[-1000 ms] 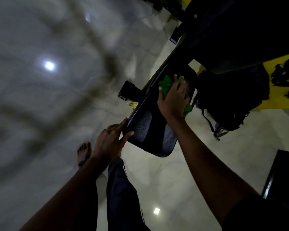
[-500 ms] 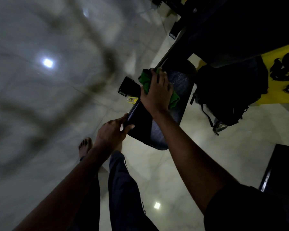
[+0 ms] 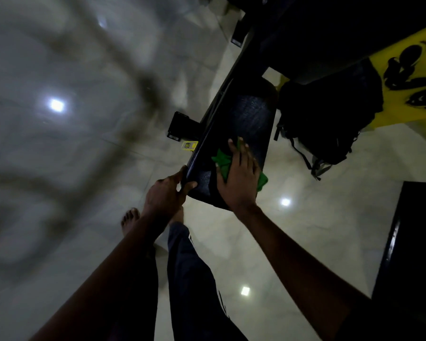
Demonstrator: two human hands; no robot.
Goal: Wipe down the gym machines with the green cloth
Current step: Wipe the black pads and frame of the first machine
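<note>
Your left hand (image 3: 166, 193): bare, no glove, ring or band that you can make out; the wrist carries no watch.
Your right hand (image 3: 240, 183): bare too, fingernails short and plain.
Your forearms: uncovered all the way from wrist to elbow, no sleeve over them.
Your upper right arm: a dark sleeve (image 3: 389, 323), black or close to it, shows at the lower right corner; the dim light hides its weave.
Your legs: dark trousers (image 3: 194, 279), loose and long, with a thin pale stripe down the outer seam of your right leg.
Your feet: a bare foot (image 3: 129, 220), toes showing, no shoe or sock.
</note>
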